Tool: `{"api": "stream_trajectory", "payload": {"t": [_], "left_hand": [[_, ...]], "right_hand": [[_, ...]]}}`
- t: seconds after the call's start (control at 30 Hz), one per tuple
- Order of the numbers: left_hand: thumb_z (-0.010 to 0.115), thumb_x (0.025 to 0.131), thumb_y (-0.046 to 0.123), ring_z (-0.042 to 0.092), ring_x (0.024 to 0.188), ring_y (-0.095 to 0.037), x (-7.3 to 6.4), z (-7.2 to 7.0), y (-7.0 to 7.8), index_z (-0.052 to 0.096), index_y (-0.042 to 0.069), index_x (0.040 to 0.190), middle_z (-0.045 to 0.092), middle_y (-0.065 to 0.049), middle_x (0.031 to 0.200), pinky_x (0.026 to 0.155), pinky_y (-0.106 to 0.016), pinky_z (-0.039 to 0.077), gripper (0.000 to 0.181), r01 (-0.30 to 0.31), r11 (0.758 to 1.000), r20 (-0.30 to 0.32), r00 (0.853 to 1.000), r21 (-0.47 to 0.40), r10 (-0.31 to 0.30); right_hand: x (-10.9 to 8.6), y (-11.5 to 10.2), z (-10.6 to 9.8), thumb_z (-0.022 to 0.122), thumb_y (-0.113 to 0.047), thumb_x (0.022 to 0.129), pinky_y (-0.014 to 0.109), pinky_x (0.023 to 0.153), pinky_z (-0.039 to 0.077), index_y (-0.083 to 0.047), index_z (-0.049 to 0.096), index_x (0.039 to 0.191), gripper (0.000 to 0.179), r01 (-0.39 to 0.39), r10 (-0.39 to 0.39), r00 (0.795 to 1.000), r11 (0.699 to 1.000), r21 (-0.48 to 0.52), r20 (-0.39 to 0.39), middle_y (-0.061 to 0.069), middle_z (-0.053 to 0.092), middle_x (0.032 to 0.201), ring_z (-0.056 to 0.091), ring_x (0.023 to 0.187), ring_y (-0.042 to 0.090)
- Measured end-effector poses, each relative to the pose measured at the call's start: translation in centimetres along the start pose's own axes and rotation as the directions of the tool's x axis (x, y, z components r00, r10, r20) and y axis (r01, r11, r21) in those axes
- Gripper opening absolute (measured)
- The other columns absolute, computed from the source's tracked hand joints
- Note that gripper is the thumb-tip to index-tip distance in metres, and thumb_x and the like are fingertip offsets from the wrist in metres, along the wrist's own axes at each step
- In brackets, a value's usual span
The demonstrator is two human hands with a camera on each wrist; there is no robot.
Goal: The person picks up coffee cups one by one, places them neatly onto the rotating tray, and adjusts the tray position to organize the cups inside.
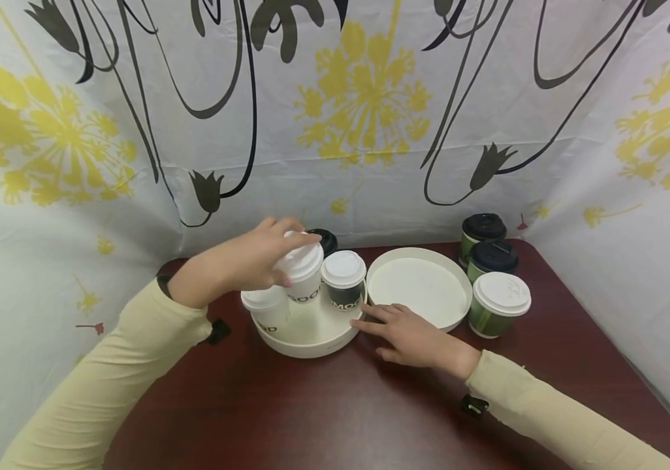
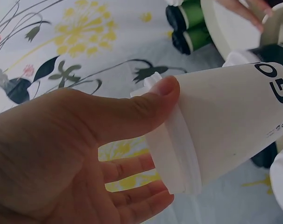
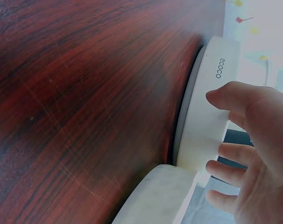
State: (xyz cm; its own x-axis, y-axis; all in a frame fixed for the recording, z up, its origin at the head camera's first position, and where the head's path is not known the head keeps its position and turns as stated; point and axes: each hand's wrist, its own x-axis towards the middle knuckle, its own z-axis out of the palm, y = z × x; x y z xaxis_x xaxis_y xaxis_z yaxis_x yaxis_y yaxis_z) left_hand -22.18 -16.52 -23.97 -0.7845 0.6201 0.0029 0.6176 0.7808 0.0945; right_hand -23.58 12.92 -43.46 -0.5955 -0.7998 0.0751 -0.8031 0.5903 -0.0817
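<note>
My left hand (image 1: 247, 258) grips a tall white paper cup (image 1: 305, 282) by its white lid, thumb on one side and fingers on the other. In the left wrist view the cup (image 2: 230, 123) shows large black letters. It stands over the left round white tray (image 1: 308, 350), between a white-lidded cup (image 1: 267, 301) and a smaller dark-banded cup (image 1: 343, 294). A black lid (image 1: 324, 241) shows behind, mostly hidden. My right hand (image 1: 411, 336) has its fingers spread at the tray's right rim. The right wrist view shows its thumb by the wall (image 3: 202, 112) marked "ecoco".
A second round white tray (image 1: 420, 287) adjoins on the right. Beyond it stand two green cups with black lids (image 1: 484, 226) and a green cup with a white lid (image 1: 501, 303). A patterned cloth (image 1: 364, 196) closes off the back of the dark red table (image 1: 311, 411).
</note>
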Motion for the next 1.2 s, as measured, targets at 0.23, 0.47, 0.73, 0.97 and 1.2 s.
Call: {"api": "stream_trajectory", "payload": {"t": [0.23,0.47,0.73,0.97,1.2], "left_hand": [[0.081,0.078,0.012,0.042,0.132,-0.04,0.5,2.1,0.8,0.046,0.019,0.148,0.045,-0.016,0.145,0.108,-0.053,0.043,0.079,-0.02,1.0,0.045,0.999,-0.002,0.02],[0.083,0.077,0.014,0.045,0.129,-0.038,0.8,3.7,0.9,0.047,0.019,0.147,0.047,-0.013,0.143,0.104,-0.05,0.047,0.079,-0.028,1.0,0.069,0.997,0.004,0.028],[0.082,0.077,0.014,0.047,0.127,-0.036,1.0,5.1,0.9,0.047,0.02,0.146,0.046,-0.011,0.145,0.1,-0.048,0.05,0.077,-0.028,1.0,0.103,0.994,-0.005,0.028],[0.083,0.078,0.016,0.042,0.134,-0.039,1.4,6.2,0.8,0.047,0.021,0.146,0.043,-0.014,0.149,0.106,-0.05,0.046,0.077,-0.009,1.0,0.147,0.989,-0.009,0.01],[0.084,0.077,0.019,0.038,0.14,-0.04,1.6,7.3,0.6,0.047,0.022,0.146,0.037,-0.016,0.155,0.108,-0.051,0.045,0.077,-0.002,1.0,0.171,0.985,-0.009,0.003]], "right_hand": [[0.0,0.0,-0.1,0.07,-0.029,0.089,0.053,0.112,0.04,-0.026,0.044,0.15,0.066,-0.005,0.005,1.0,1.0,0.006,0.011,0.014,0.042,0.156,0.047,0.139,0.033],[0.0,0.1,0.1,0.07,-0.028,0.089,0.054,0.111,0.04,-0.027,0.045,0.149,0.065,0.0,0.0,1.0,1.0,0.011,-0.004,0.014,0.042,0.156,0.046,0.14,0.034],[-0.1,0.2,0.3,0.071,-0.028,0.088,0.054,0.11,0.041,-0.026,0.046,0.148,0.065,0.021,-0.021,0.999,1.0,-0.002,-0.032,0.015,0.043,0.155,0.047,0.139,0.034],[-0.1,0.2,0.3,0.071,-0.028,0.088,0.054,0.109,0.042,-0.027,0.046,0.149,0.066,0.019,-0.019,0.999,1.0,-0.009,-0.029,0.014,0.043,0.155,0.048,0.138,0.034],[-0.2,0.2,0.2,0.071,-0.028,0.088,0.054,0.11,0.041,-0.027,0.045,0.149,0.066,0.021,-0.021,0.999,1.0,-0.009,-0.028,0.014,0.043,0.155,0.047,0.139,0.034]]}}
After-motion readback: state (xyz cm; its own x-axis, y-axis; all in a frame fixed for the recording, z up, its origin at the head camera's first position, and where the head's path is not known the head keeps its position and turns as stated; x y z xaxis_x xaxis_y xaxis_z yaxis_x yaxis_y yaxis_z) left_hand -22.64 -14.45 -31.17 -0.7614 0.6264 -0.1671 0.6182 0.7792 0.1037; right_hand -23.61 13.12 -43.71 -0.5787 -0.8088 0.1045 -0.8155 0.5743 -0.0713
